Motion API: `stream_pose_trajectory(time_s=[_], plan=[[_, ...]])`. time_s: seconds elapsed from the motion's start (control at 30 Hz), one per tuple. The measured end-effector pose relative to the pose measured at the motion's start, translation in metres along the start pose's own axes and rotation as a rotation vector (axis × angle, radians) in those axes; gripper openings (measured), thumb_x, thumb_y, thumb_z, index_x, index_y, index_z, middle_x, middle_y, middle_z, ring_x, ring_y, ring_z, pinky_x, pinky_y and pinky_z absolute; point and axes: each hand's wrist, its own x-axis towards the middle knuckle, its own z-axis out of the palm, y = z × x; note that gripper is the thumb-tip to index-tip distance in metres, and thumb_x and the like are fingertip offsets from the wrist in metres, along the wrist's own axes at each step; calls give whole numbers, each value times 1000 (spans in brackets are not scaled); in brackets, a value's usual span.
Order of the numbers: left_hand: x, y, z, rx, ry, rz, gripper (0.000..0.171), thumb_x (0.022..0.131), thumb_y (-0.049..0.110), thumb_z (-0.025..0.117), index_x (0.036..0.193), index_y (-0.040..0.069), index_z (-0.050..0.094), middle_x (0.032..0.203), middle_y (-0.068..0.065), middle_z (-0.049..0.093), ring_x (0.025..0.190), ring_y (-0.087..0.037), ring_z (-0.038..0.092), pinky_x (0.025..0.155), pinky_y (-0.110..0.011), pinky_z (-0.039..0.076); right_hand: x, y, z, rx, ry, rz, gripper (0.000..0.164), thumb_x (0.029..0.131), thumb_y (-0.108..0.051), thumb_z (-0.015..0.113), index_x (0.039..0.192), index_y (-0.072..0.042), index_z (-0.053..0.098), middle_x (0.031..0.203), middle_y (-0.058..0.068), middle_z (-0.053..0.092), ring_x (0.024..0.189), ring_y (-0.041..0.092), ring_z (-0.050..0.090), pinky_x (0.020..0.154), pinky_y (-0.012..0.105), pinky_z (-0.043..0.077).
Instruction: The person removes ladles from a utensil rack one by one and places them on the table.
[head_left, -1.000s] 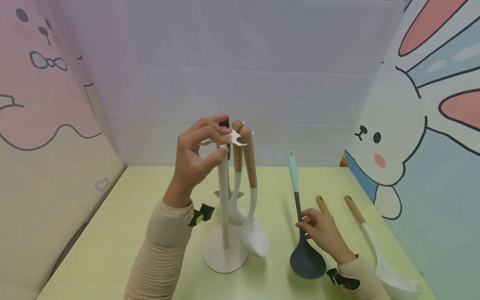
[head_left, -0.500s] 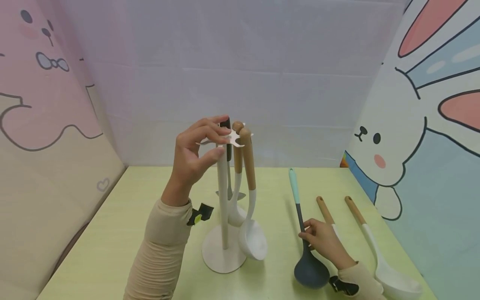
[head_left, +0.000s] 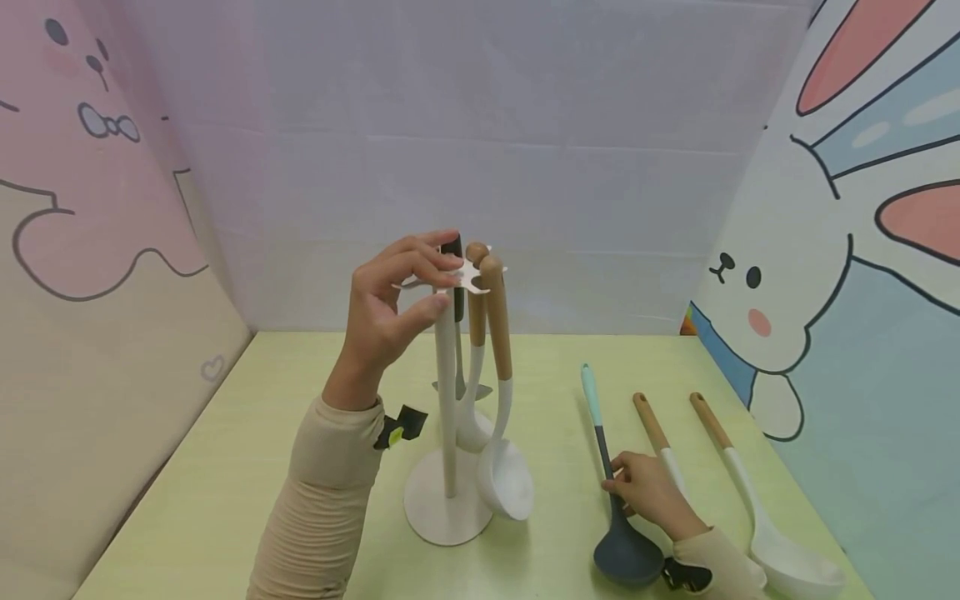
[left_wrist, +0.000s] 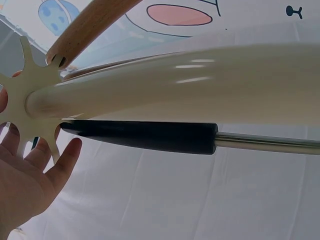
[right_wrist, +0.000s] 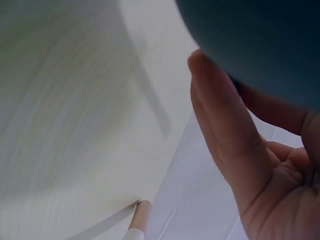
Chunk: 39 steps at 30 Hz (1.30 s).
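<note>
My left hand holds the top of a white utensil stand, its fingers over the hook disc and the thumb below the rim. In the left wrist view the notched disc shows with fingers behind it. On the stand hang a white ladle with a wooden handle, a second white wooden-handled utensil and a black-handled metal utensil. My right hand pinches the shaft of a dark grey ladle with a mint handle, tilted low over the table right of the stand.
Two white utensils with wooden handles lie on the pale green table at the right: one partly hidden by my right hand, its handle showing, and a long one near the right edge. Cartoon-printed walls enclose the table.
My right hand has brought the grey ladle down and nearer to me, slightly to the right. The left hand has shifted slightly left on the stand's top, then stayed there.
</note>
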Motion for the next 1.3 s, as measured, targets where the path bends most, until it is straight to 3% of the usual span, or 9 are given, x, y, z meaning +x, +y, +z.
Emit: stream_pose_trajectory(time_s=[0.23,0.97,1.3], plan=[[0,0,0,-8,0,0,21,75,10,60,78,-10,66,94,2,71,119,-38,58,96,-44,51,1,5,0,-33,-23,65,19,82,6,73,94,14,61,70,9,62,51,21,63,47,32,57],[-1,-2,0,-11,3,1,20,75,9,59,81,-8,68,94,3,70,120,-38,58,93,-41,54,7,19,7,-138,-81,74,16,83,5,73,91,14,61,72,10,62,53,17,62,47,29,56],[0,-2,1,-9,7,-1,21,75,10,59,81,-9,68,94,3,70,121,-38,58,91,-39,54,6,18,8,-149,-102,124,15,83,5,73,91,13,62,70,9,57,49,14,58,46,27,55]])
